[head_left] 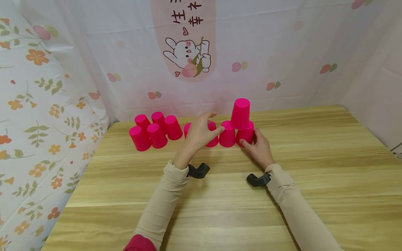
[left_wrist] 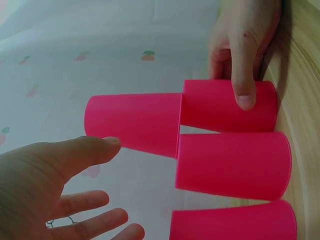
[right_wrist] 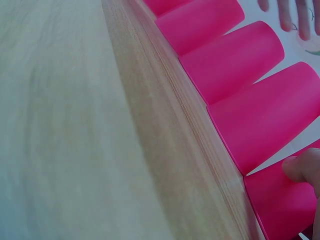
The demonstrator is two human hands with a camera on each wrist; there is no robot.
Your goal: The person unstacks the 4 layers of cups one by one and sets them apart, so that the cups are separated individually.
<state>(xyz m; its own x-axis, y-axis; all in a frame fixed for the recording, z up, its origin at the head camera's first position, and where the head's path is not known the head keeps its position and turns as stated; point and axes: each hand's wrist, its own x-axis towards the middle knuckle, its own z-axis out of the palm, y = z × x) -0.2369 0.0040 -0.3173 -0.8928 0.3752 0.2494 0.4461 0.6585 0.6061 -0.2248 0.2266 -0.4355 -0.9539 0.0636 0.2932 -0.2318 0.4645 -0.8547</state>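
Note:
A row of pink cups stands upside down on the table. My right hand point(head_left: 260, 150) grips the row's rightmost cup point(head_left: 245, 135), its thumb on the front and the fingers at the far side. Another pink cup point(head_left: 241, 113) rests upside down on top, bridging that cup and its neighbour point(head_left: 226, 136). To the left of this raised cup, my left hand point(head_left: 201, 130) hovers in front of the row with thumb and fingers spread, holding nothing. In the left wrist view its thumb overlaps the edge of the raised cup. Part of the row is hidden behind the left hand.
Several more upside-down pink cups point(head_left: 157, 136) stand grouped at the left of the wooden table point(head_left: 226, 209). Behind the table hangs a white printed curtain point(head_left: 125, 45), and a flowered one point(head_left: 37, 115) hangs along the left side.

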